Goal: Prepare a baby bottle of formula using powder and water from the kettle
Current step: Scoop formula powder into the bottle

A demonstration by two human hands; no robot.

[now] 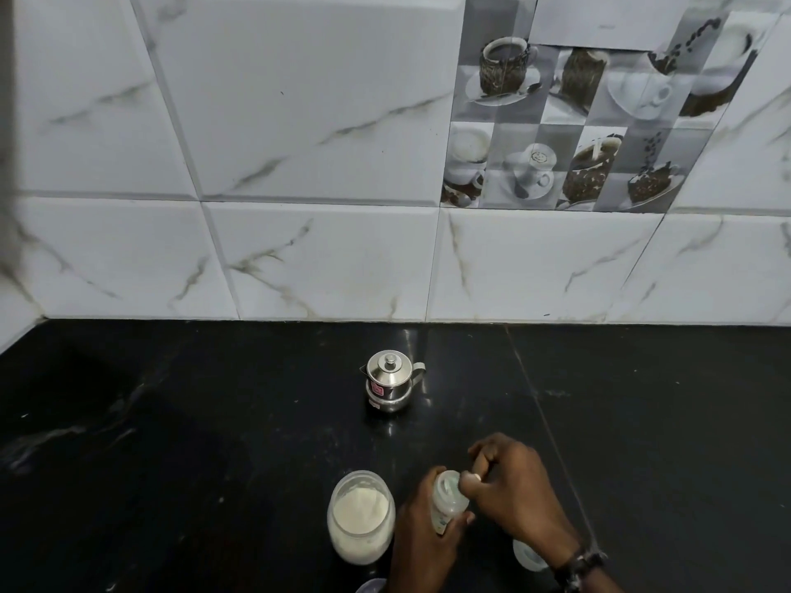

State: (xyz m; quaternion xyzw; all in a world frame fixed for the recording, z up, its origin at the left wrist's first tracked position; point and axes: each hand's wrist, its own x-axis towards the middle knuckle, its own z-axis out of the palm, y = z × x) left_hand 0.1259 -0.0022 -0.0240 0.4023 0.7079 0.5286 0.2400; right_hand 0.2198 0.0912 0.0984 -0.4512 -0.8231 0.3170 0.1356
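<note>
Countertop (171,421): black with faint grey-white veining. Wall tiles (299,100): white with grey marble streaks. Decorative tile panel (569,134), far right: grey and white squares printed with brown coffee cups and beans. Kettle (388,380): polished silver with a red label. Jar (361,516), near: clear, containing cream-white powder. Baby bottle (447,498): translucent, pale.

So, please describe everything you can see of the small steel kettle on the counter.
The kettle is small, of shiny metal like polished steel. It has a rounded base, a narrower upper body, a domed lid with a round knob, and a thin looped handle on its right side. The lid is on. A red label sits on its front. It stands upright on the black counter, near the tiled wall, beyond both hands. Nothing touches it but the counter.
</note>
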